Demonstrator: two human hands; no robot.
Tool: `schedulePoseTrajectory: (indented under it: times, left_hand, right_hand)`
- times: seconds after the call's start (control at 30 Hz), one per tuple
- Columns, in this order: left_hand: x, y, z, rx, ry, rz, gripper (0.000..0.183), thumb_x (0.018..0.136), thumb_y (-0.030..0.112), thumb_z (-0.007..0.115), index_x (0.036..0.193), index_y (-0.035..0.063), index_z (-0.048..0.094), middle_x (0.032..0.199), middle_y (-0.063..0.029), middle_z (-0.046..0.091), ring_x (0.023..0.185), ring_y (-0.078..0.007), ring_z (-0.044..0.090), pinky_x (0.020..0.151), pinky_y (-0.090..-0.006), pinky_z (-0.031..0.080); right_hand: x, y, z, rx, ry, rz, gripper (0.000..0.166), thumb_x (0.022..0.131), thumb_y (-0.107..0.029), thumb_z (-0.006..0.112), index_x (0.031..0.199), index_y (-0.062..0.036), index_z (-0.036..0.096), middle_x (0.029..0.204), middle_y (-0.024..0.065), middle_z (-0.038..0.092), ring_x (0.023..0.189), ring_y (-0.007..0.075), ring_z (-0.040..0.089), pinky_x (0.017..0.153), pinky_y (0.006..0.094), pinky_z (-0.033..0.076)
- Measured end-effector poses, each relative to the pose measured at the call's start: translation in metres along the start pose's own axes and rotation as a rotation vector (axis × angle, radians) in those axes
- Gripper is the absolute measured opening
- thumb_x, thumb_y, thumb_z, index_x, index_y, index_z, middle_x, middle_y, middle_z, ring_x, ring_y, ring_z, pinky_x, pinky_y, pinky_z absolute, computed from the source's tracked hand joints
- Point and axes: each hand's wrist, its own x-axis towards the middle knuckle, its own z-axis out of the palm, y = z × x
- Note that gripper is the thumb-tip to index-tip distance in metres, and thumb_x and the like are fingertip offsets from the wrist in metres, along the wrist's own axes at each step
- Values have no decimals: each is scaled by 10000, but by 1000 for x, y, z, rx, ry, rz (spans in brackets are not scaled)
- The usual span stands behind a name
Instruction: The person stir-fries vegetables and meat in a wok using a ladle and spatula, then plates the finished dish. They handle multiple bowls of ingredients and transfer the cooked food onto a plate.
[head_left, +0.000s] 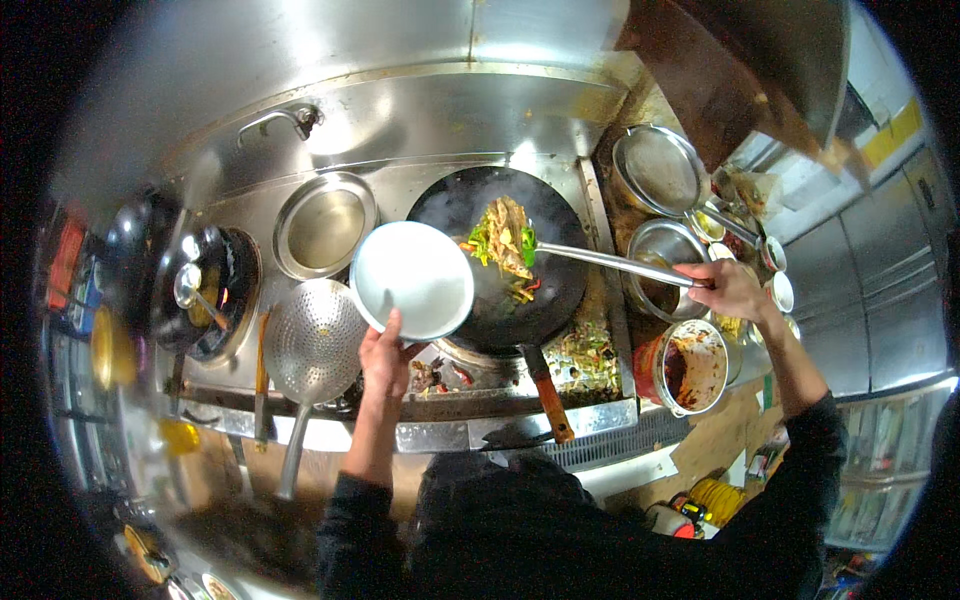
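Note:
My left hand (386, 356) grips the near rim of a white bowl (412, 277), thumb on the inside wall. No food shows in the bowl, which is held beside the left edge of a black wok (555, 300). In my right hand (727, 289) is the handle end of a long metal ladle (619, 262). Its head, over the wok, carries a heap of stir-fried food (504, 236) with green and yellow pieces and browned strips. A few scraps of food (523, 289) lie on the wok surface below, and steam rises around them.
Left of the bowl are a perforated strainer (315, 341), a metal pot of liquid (325, 225) and another wok (191, 300) with a ladle. On the right stand a sieve-topped pot (660, 169), a metal basin (664, 262) and a sauce-stained bucket (694, 367). The wok's wooden handle (553, 409) points towards me.

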Motion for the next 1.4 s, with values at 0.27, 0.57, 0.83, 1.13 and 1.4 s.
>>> schedulePoseTrajectory:
  times: [0.27,0.57,0.83,1.13,1.4]
  left_hand:
    - [6,-30,33,-181,-171,-126,316,884,261,538,1092,23,522,1033,-126,584,883,-226,605,657,-361,578]
    - [16,-41,2,-215,-239,-133,411,907,293,484,1214,23,436,1198,-144,501,1061,-271,529,797,-425,535]
    - [7,-26,-15,-304,-225,-66,329,906,252,497,1166,51,480,1125,-111,554,977,-237,573,748,-402,543]
    - [-4,-9,-50,-261,-121,10,348,904,274,499,1172,55,463,1072,-105,580,882,-216,604,668,-368,547]
    - [-41,12,-99,-251,-95,96,507,889,317,511,1274,25,360,1238,-143,469,1093,-286,506,878,-469,457]
  right_hand:
    - [-30,-95,7,-620,302,-325,372,812,-169,594,1174,-249,576,595,32,558,436,153,480,457,301,404]
    - [-52,-179,-5,-1109,508,-410,482,740,-85,514,1209,-194,537,739,74,545,593,205,546,464,328,418]
    - [-45,-175,-43,-893,399,-342,380,722,-37,625,1082,-159,634,661,79,550,554,204,540,488,304,428]
    - [36,-113,-78,-769,-100,27,353,716,-183,571,1056,-104,625,862,125,636,794,206,600,748,359,452]
    - [127,-81,-60,-743,-530,190,313,650,-80,573,949,-76,665,557,47,572,489,113,529,433,276,408]
